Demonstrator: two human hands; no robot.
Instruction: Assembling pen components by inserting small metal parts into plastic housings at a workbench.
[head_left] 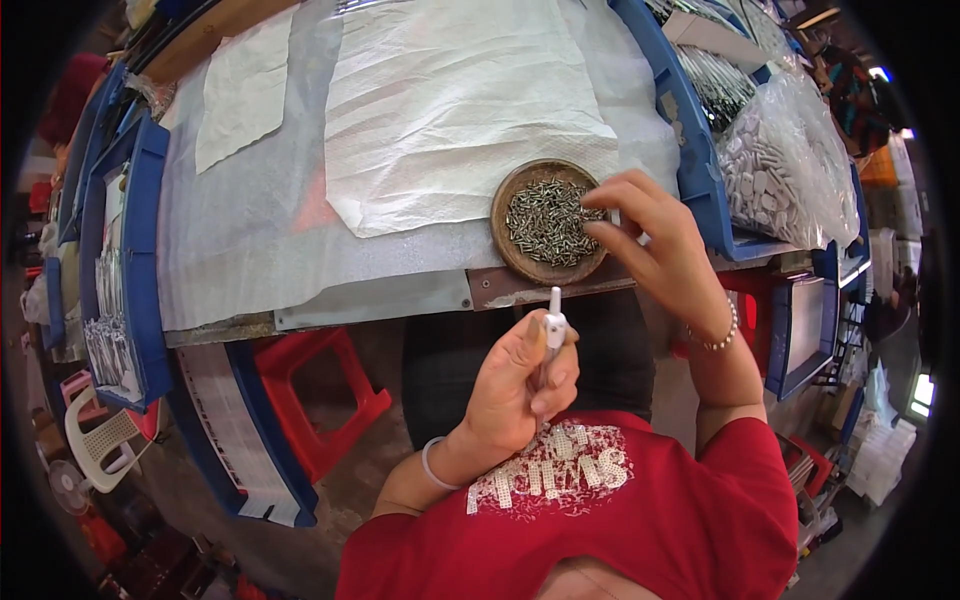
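Left hand: the left hand [520, 385] was curled into a fist around a slim white plastic piece [553, 325], held upright in front of the person's chest, below the table edge; the fingers were clamped on it and its top end stuck out above the thumb.
Right hand: the right hand [650, 235] reached over the right rim of a round wooden dish [512, 190], thumb and forefinger drawn close together at the screws; whether they pinched one could not be told. A bead bracelet [718, 338] sat on that wrist.
Dish: the dish lay near the front edge of the table [250, 240], holding a heap of small dark metal screws [545, 220].
White piece: it was well clear of the dish, nearer the body, with its tip pointing up toward the table edge.
Table cover: a grey sheet covered the table; on it lay a large creased white sheet [450, 110], whose lower right corner touched the dish, and a smaller white sheet [240, 90] to the left.
Right side: a blue crate [700, 190] stood just beside the right hand, with a clear bag of small white parts [780, 180] in it.
Left side: another blue crate [145, 250] held rows of thin metal parts.
Below: a red plastic stool [320, 390] stood on the floor under the table edge.
Clothing: the person wore a red shirt [650, 520] and a pale band [432, 465] on the left wrist.
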